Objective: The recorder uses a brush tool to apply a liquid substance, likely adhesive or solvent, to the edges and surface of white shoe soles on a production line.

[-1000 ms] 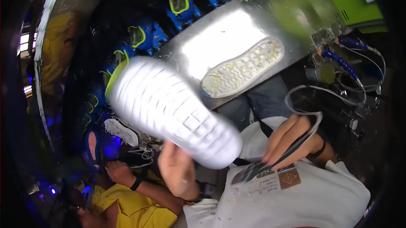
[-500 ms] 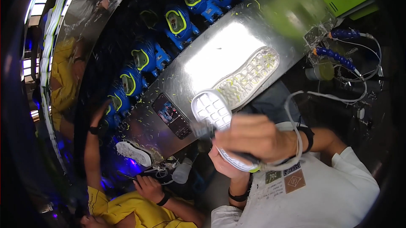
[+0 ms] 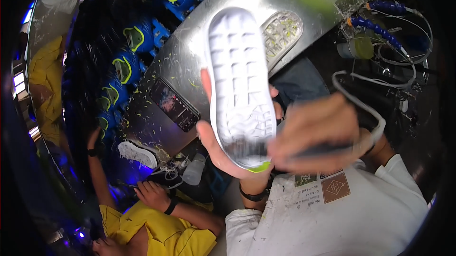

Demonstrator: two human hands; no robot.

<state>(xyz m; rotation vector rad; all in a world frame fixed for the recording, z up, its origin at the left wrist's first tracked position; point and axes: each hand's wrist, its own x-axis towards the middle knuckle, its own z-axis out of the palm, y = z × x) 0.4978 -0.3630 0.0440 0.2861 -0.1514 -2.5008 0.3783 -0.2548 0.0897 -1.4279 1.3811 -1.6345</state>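
My left hand grips a white shoe sole from below, fingers along both edges. The sole's inner side, with its grid of square hollows, faces up. At the near end shows a yellow-green patch. My right hand, smeared by motion, is closed round a dark-handled brush. Its blurred dark head lies over the near end of the sole. A pale hose loops beside my right wrist. Behind the held sole, a second sole with yellow-green scraps lies on the metal bench.
A phone lies on the bench, left of my hands. Blue shoes stand in a row beyond it. To the left, a co-worker in yellow sits near a small white sole. Blue jointed hoses and a cup are at right.
The held sole has come up and turned its inner side into full view. My right hand with the brush has moved right and slightly up. The view has shifted, and the bench appears higher and further left.
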